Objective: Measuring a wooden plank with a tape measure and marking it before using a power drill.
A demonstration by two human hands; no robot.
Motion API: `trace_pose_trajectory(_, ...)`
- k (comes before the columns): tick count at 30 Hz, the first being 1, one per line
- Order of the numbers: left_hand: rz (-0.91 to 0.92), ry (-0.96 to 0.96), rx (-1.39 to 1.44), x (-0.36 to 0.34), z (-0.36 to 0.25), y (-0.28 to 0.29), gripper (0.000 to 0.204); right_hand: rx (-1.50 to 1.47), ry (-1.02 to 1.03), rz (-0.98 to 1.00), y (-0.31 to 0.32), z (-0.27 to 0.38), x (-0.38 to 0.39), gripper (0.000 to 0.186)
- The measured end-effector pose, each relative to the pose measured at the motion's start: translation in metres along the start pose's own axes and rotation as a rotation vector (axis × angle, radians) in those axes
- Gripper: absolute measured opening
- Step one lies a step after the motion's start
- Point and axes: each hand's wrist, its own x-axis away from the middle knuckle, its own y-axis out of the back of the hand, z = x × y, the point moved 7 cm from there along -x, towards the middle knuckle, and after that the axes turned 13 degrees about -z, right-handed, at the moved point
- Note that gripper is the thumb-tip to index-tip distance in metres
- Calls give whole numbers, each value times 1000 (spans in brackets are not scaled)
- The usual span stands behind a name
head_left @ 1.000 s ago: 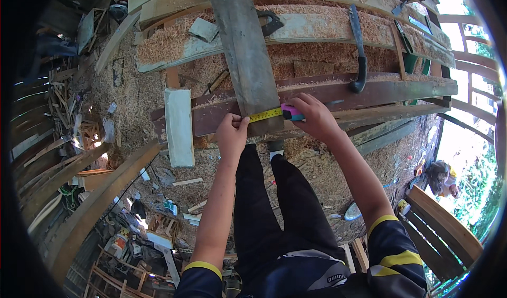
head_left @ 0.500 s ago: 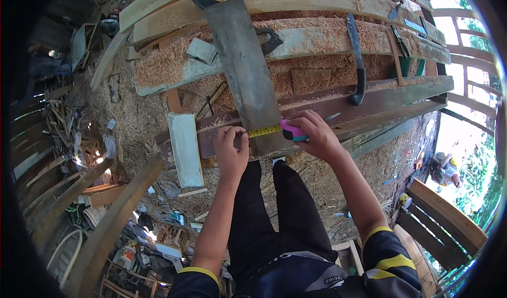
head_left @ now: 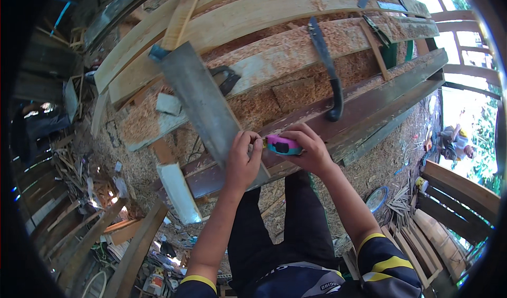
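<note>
From the head camera we see the tape measure (head_left: 283,145), a pink and blue plastic case, lying at the near end of the grey plank (head_left: 203,105), just to its right. Our right hand (head_left: 310,150) is wrapped around the case, fingers closed on it. Our left hand (head_left: 242,161) rests on the plank's near end, thumb and fingers pinched together toward the tape's tip; we cannot tell whether they grip the blade itself. The plank is flat, weathered and smooth, laid slantwise over rough beams covered in coarse sawdust. Beyond the plank to the right lies a long dark machete (head_left: 326,68) with a curved handle.
</note>
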Motion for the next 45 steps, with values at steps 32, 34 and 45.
trace_pose_trajectory(32,-203,414,809,-128,-19,-236,62,448,-74,-482,210,-245,-219,14)
trace_pose_trajectory(34,-212,393,771,-131,-25,-237,61,492,-67,-462,205,-245,-227,14)
trace_pose_trajectory(45,-107,195,459,-153,-62,-236,60,505,19,-426,203,-251,-231,9)
